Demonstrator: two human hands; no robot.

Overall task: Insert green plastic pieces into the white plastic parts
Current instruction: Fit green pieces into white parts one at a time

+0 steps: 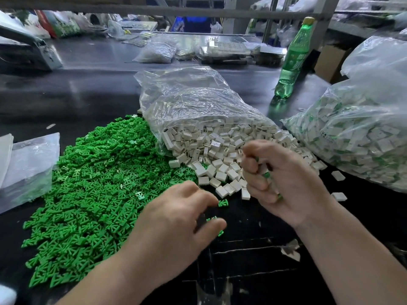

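Dark table (88, 89) under us, workshop clutter beyond, and a green bottle (290, 60) standing off to the right. The green pieces (92, 179) lie heaped on our left, and the white parts (220, 150) spill from a clear bag (187, 100) in the middle, the two piles touching.

Our right hand (284, 179) is clenched over the white spill, its fingers (255, 183) wrapped round a fistful of white parts with bits of green showing between them. Our left hand (176, 219) arches over loose green pieces at the heap's near edge. Whether it has one pinched, we cannot tell.

These look feather-light, stiff and smooth, so they will likely skid or flick away. We'd pinch a green piece by its wide end and steer the narrow end into the slot. The white part we'd hold by its flat sides, opening kept clear.
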